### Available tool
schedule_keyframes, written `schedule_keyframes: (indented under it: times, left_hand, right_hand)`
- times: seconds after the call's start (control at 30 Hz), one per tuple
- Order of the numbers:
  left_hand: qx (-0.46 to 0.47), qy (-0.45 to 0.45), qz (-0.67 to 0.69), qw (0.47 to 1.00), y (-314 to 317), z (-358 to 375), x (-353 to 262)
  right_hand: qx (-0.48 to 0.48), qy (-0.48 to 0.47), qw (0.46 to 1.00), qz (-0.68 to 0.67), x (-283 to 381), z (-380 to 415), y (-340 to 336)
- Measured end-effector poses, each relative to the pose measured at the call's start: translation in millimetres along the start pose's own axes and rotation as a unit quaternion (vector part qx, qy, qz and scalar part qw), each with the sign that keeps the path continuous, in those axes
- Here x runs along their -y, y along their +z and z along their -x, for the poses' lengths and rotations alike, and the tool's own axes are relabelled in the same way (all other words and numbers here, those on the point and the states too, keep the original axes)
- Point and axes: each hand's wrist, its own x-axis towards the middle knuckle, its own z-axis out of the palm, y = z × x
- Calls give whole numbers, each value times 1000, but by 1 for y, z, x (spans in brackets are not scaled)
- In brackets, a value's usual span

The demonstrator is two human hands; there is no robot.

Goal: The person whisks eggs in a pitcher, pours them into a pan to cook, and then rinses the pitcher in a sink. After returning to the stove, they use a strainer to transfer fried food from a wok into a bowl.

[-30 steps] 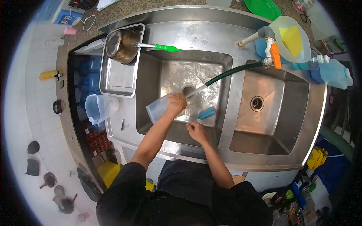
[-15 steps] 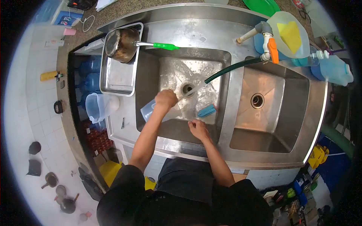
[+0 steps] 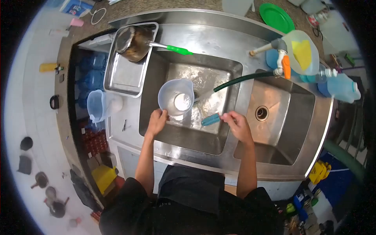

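My left hand grips the rim of a translucent plastic jug, thumb and fingers closed on its near side. The jug is over the left sink basin, its open mouth facing up towards me. On the right, my right hand pinches the end of a teal oblong block, which looks like a sponge. Water runs from the end of a dark green hose beside the jug, partly covering the drain area.
A scorched pot with a green handle rests on a metal tray at left. Below it stands another translucent jug. An orange-handled tap feeds the hose near a tub holding something yellow. The right basin lies alongside.
My left hand has turned the jug from tilted to mouth-up and shifted its grip to the near rim. My right hand has moved right and taken hold of the teal block. The view has shifted slightly.
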Motion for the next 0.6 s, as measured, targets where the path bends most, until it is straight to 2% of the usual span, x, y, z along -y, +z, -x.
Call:
schedule_keyframes:
  times: [0.1, 0.17, 0.2, 0.27, 0.3, 0.37, 0.4, 0.43, 0.47, 0.5, 0.53, 0.57, 0.6]
  left_hand:
    - [-10, 4, 45, 999, 14, -11, 15]
    - [-86, -25, 21, 996, 32, -25, 40]
    - [-89, -28, 23, 995, 41, -33, 54]
    - [-118, -116, -23, 986, 62, -46, 86]
    - [-118, -116, -23, 986, 70, -50, 102]
    - [20, -247, 85, 965, 78, -58, 135]
    - [21, -246, 84, 965, 85, -60, 153]
    - [-12, -279, 281, 918, 94, -58, 174]
    - [-44, -301, 467, 830, 100, -56, 188]
    - [-42, -301, 467, 830, 103, -53, 197]
    - [-61, -264, 492, 827, 105, -50, 206]
    - [-81, -226, 515, 823, 104, -48, 211]
    - [-84, -227, 514, 823, 104, -48, 207]
  right_hand:
    - [29, 5, 999, 15, -17, 7, 10]
    - [55, 28, 998, 8, -40, 12, 26]
    - [75, 56, 996, -4, -51, 14, 35]
    - [84, 63, 994, -13, -64, 19, 54]
    - [89, 70, 993, -25, -71, 20, 62]
    - [103, 84, 990, -38, -83, 19, 76]
    - [111, 116, 985, -64, -83, 19, 83]
    - [120, 149, 978, -88, -83, 20, 87]
    - [117, 150, 978, -88, -84, 18, 87]
    - [100, 146, 984, -30, -84, 11, 87]
    - [84, 141, 986, 28, -84, 4, 86]
    - [2, 58, 998, -8, -79, -4, 82]
    - [-79, -26, 996, -45, -68, -13, 75]
